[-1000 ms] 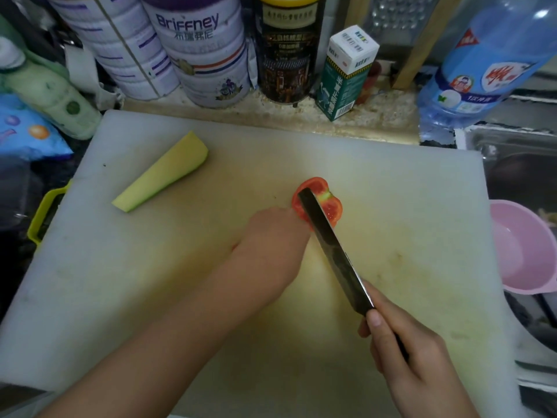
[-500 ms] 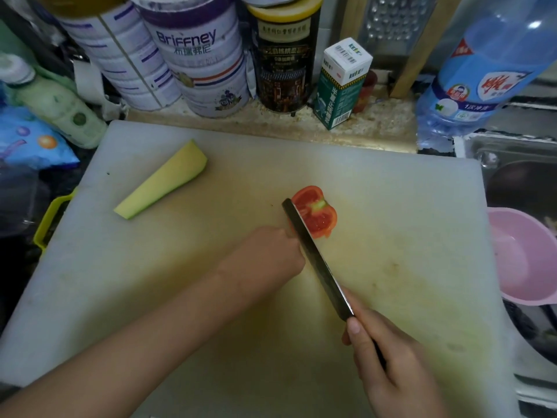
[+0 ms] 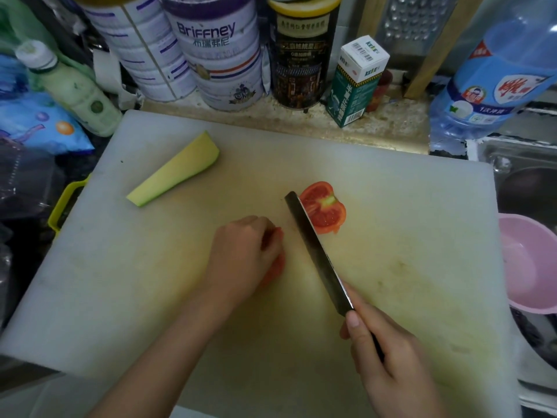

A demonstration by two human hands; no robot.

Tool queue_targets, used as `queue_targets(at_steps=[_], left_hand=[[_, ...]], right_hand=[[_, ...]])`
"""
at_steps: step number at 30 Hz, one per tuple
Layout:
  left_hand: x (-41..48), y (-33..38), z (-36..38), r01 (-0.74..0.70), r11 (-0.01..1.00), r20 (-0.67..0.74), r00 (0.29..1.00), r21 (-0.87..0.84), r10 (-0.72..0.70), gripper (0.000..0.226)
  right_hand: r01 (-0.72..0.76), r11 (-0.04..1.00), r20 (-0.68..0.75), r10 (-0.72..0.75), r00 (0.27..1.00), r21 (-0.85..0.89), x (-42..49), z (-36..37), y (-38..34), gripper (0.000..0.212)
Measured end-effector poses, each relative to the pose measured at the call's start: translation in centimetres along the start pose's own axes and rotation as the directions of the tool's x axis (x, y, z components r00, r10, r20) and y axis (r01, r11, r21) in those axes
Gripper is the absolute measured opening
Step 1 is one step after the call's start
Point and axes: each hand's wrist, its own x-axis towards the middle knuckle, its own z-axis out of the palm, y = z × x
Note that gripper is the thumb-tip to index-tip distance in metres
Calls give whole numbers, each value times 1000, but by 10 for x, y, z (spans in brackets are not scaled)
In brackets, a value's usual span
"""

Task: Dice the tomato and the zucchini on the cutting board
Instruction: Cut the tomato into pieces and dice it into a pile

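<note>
At the near edge of the board (image 3: 120, 282), the right hand (image 3: 391, 366) is wrapped round the handle of a knife (image 3: 316, 251), with the thumb laid forward at the blade's heel. The dark blade runs away and to the left; whether its edge meets the board cannot be told.

Left of the blade, the left hand (image 3: 244, 257) sits knuckles up, its fingers curled over a tomato piece (image 3: 275, 267) (only a red rim shows past the fingers). Just beyond, at the knife's tip, a tomato half (image 3: 325, 208) lies cut face up near the board's middle, its left edge behind the blade. Well apart, toward the far left corner, a wedge of zucchini (image 3: 174, 170) lies pale side up, its thin end pointing near and left.

The board is white plastic, stained yellow across the middle and right, with a few dark specks. A yellow handle (image 3: 64, 203) shows at its left edge. On the right a pink bowl (image 3: 530, 267) sits just off the board, with a steel sink (image 3: 518, 173) beyond it.

Behind the board runs a speckled stone ledge (image 3: 301, 122), crowded with a pale green bottle (image 3: 72, 86) above a blue bag (image 3: 39, 125), two white tins (image 3: 220, 55), a dark can (image 3: 303, 55), a green carton (image 3: 355, 82), a metal grater (image 3: 419, 25) leaning upright, and a big blue bottle (image 3: 497, 70).
</note>
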Motion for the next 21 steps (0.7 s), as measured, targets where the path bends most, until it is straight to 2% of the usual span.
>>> queue_targets(at_steps=[3,6,8,10,13,16,18,21], left_hand=[[0,0,-1,280,924,14,958,-261,-286,9],[3,-6,2,430,794,93,896,-429,-435,9],[6,-11,3,511,665,185,847,-545,-499,19],[6,-13,1,562,556,270,809,-612,-521,24],[8,-15,0,581,531,329,803,-617,-497,21],[8,-18,1,575,513,336,806,-637,-487,22],[6,-18,1,571,500,337,808,-652,-484,23],[3,-17,-1,557,493,334,817,-669,-470,21]], right_hand=[[5,1000,16,-5,1000,20,0,3,-3,45],[-4,999,30,3,1000,36,-2,6,-3,45],[-22,998,47,19,999,65,-2,7,-4,46],[-29,994,67,22,998,105,-2,9,-4,46],[-14,991,100,1,995,132,-4,13,-5,46],[105,994,68,-102,992,-43,-6,15,-7,45],[134,982,38,-130,991,-132,-12,17,-10,45],[-34,999,36,34,999,-2,-21,22,-22,44]])
